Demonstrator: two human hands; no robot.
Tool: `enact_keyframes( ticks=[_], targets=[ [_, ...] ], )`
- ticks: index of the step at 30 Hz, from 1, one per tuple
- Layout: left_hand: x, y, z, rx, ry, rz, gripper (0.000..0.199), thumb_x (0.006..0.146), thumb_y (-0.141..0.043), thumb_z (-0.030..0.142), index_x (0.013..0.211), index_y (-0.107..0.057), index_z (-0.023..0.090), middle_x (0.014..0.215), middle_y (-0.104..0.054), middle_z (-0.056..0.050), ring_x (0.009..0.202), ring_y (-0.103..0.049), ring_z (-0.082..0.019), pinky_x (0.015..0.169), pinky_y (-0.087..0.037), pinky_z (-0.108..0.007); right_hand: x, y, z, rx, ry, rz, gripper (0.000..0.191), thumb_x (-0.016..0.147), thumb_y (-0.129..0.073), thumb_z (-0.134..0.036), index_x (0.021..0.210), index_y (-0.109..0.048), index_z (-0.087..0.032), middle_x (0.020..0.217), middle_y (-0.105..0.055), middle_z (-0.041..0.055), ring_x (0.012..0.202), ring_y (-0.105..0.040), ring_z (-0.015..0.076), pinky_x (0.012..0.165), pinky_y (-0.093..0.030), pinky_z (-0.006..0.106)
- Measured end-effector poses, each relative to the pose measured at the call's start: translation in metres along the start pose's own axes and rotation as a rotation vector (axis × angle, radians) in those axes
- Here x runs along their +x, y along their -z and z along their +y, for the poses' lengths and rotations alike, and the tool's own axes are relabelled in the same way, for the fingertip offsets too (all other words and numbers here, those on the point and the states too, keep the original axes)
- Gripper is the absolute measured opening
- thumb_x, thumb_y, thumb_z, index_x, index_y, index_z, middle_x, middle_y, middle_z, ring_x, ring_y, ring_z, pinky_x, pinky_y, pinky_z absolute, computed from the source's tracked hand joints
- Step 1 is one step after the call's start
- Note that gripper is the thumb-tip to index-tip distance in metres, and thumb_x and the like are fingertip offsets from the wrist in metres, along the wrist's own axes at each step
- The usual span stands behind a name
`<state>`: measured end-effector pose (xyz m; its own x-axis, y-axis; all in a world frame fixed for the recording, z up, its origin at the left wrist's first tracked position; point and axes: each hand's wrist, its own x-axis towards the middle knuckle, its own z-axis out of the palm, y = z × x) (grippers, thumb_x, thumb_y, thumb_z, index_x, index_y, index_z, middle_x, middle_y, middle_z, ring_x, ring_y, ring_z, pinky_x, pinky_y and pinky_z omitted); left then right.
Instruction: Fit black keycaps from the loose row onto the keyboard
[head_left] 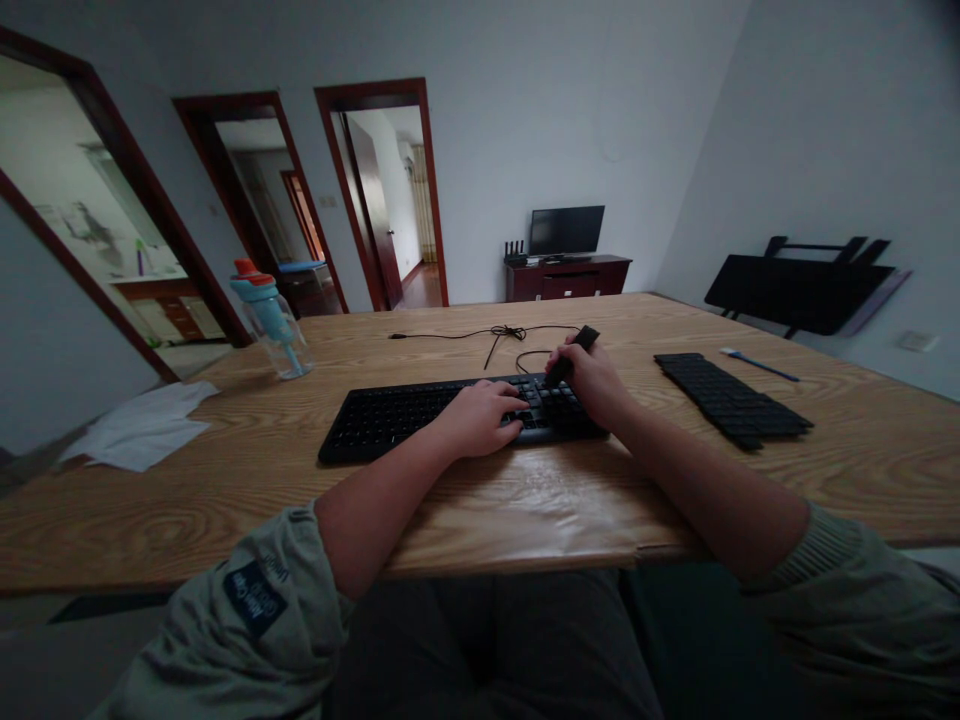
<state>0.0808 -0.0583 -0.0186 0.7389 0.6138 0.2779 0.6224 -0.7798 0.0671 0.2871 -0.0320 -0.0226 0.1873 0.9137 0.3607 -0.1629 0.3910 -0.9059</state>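
Observation:
A black keyboard lies in front of me, and at least part of it seems to be without keycaps. My left hand rests on the keyboard right of its middle, fingers stretched out and apart, holding nothing. My right hand is closed around a black, block-shaped handheld tool. The tool is tilted, with its lower end at the keyboard's right part; I cannot make out its tip. To the right lie rows of black keycaps, set close together.
A blue brush lies beyond the keycaps. The keyboard's black cable is bundled behind it. At the left stand a clear bottle with an orange-red lid and white tissues. The wooden table's front edge is close to me.

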Motion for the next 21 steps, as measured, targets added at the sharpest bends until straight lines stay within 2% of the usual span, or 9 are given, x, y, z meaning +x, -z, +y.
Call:
enact_keyframes(
  ticks=[4, 12, 17, 21],
  targets=[
    [0.000, 0.000, 0.001, 0.010, 0.007, 0.000, 0.038, 0.092, -0.056, 0.033, 0.123, -0.073, 0.022, 0.135, -0.065, -0.008, 0.120, -0.060, -0.027, 0.107, -0.046, -0.039, 0.000, 0.001, -0.001, -0.064, 0.020, 0.008, 0.016, 0.073, -0.062, -0.029, 0.081, -0.049, -0.025, 0.065, -0.061, -0.0042, 0.065, -0.058, 0.0145, 0.063, -0.047, 0.028],
    [0.001, -0.003, 0.001, 0.021, 0.018, -0.022, 0.038, 0.093, -0.054, 0.034, 0.124, -0.073, 0.023, 0.135, -0.064, -0.007, 0.119, -0.060, -0.027, 0.107, -0.047, -0.040, -0.005, 0.000, -0.004, -0.197, 0.147, -0.094, 0.012, 0.076, -0.062, -0.028, 0.082, -0.052, -0.024, 0.067, -0.064, -0.0029, 0.068, -0.058, 0.0159, 0.070, -0.046, 0.031],
    [0.002, -0.005, 0.001, 0.036, 0.004, -0.036, 0.039, 0.094, -0.052, 0.033, 0.126, -0.072, 0.023, 0.136, -0.064, -0.008, 0.120, -0.059, -0.027, 0.107, -0.046, -0.041, -0.009, -0.002, -0.008, -0.158, 0.110, -0.144, 0.013, 0.075, -0.062, -0.027, 0.081, -0.051, -0.025, 0.064, -0.062, -0.0035, 0.066, -0.057, 0.0166, 0.068, -0.046, 0.032],
    [0.003, -0.005, 0.002, 0.059, 0.003, -0.056, 0.041, 0.094, -0.051, 0.034, 0.129, -0.071, 0.024, 0.139, -0.061, -0.009, 0.124, -0.057, -0.029, 0.109, -0.045, -0.043, -0.017, -0.009, -0.009, -0.007, 0.014, -0.212, 0.016, 0.073, -0.063, -0.027, 0.083, -0.050, -0.025, 0.066, -0.062, -0.0046, 0.067, -0.059, 0.0158, 0.070, -0.046, 0.031]
  ],
)
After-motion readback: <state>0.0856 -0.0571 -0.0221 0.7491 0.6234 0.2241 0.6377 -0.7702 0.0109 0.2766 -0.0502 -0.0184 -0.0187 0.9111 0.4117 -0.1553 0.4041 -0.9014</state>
